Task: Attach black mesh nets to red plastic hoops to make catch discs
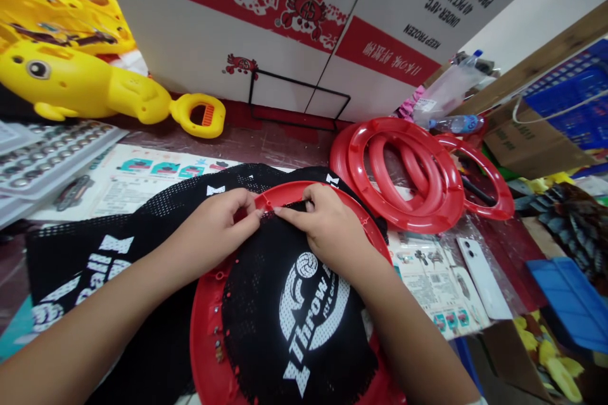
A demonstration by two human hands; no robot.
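Note:
A large red plastic ring (205, 323) lies in front of me, with small pegs around its inner edge. Black mesh fabric (266, 323) printed with white "Throw" lettering spans its opening, and its edge is caught on several pegs. At the ring's far rim, my left hand (221, 228) is closed, thumb and forefinger pinching the fabric's edge. Just beside it, my right hand (332, 228) is closed on the same edge, its forefinger pressing near the rim. More printed black mesh (156, 215) is spread under and left of the ring. A few screws (218, 345) rest in the ring's left side.
Several red rings (451, 202) are stacked at the back right, near a plastic bottle (456, 124). A white phone (483, 275) lies at right. Yellow toy parts (76, 85) and a tray of small metal pieces (57, 158) are at left. White cartons (199, 44) stand behind.

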